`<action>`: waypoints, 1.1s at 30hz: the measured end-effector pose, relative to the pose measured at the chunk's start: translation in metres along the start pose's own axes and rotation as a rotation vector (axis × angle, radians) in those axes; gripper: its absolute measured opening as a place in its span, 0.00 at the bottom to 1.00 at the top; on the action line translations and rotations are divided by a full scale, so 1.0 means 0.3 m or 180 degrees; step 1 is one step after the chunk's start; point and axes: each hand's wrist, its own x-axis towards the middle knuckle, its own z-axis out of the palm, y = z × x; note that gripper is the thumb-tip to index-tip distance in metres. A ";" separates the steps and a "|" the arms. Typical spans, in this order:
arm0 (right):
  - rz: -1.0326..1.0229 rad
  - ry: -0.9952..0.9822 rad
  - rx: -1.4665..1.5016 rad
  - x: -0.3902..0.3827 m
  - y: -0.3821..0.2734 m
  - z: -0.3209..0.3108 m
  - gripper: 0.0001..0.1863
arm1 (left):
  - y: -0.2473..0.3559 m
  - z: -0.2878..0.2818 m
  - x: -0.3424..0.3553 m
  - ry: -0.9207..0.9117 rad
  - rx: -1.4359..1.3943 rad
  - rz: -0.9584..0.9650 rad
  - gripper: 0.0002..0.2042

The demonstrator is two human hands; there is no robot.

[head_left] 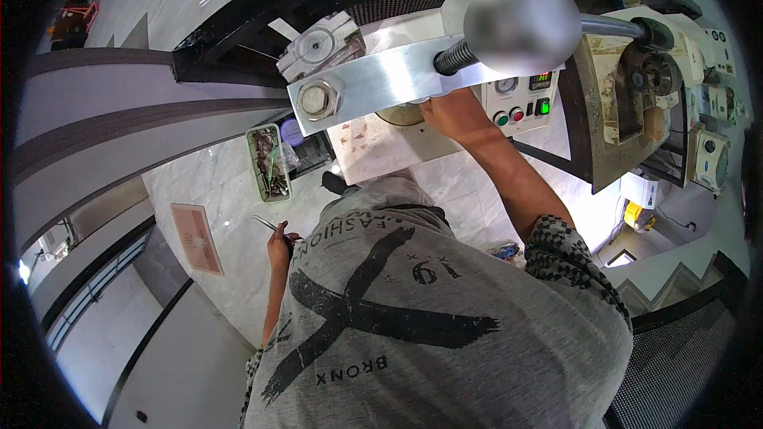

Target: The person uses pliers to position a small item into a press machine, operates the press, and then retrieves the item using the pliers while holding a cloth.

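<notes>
My left hand [281, 245] hangs low beside my grey shirt, closed around thin metal tweezers [265, 222] whose two prongs point away to the left. My right hand [456, 114] reaches forward beneath the thick metal crossbar [381, 83] of a screw press. Its fingertips go out of sight under the bar, above a round plate [400, 116] on the pale worktop [373, 147]; what they touch is hidden. A threaded screw [456, 56] passes through the bar. A large hex bolt [316, 100] sits at the bar's left end.
Right of my hand is a white control box [520, 103] with buttons, a gauge and a lit display. A green tray [269, 163] of small metal parts stands at the left, near a purple round lid [292, 132]. Another machine [644, 83] stands farther right. A black frame edges the bench.
</notes>
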 end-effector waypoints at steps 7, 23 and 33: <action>0.0109 0.0319 0.0072 -0.006 -0.006 -0.001 0.14 | -0.050 -0.011 0.015 0.0019 -0.0151 0.0059 0.22; 0.0080 -0.0025 0.0181 0.009 0.013 -0.007 0.15 | -0.019 0.009 -0.019 -0.0007 0.0638 0.0515 0.24; 0.0164 -0.0079 0.0293 0.004 0.008 -0.018 0.10 | -0.056 -0.012 0.003 -0.0074 -0.0186 -0.0167 0.25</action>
